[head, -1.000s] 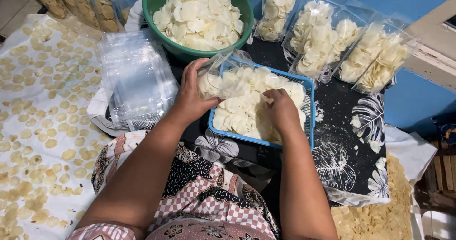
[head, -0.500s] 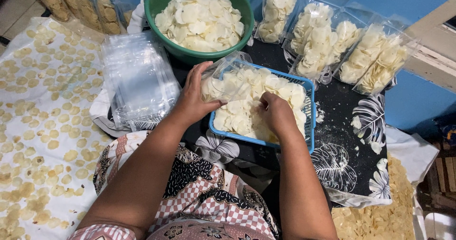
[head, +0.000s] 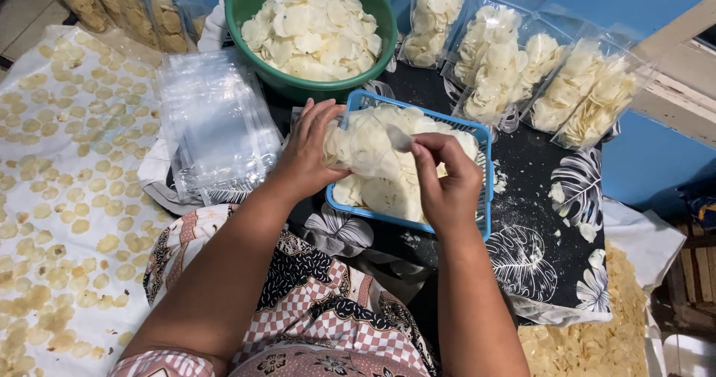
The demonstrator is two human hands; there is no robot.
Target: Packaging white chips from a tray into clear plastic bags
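In the head view, both hands had risen out of the blue basket (head: 483,198). The left hand (head: 309,153) was closed on a clear bag (head: 365,149) part-filled with pale chips, over the basket's nine o'clock side; half a second before it lay lower among the chips. The right hand (head: 447,183) pinched the bag's mouth, suggesting filling continued. Its fingertips hid the opening; filled bags (head: 522,64) at one o'clock were cut off.

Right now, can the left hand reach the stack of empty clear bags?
Probably yes. The left hand holds a bag of chips, but the stack of empty bags lies just beside it, nothing between.
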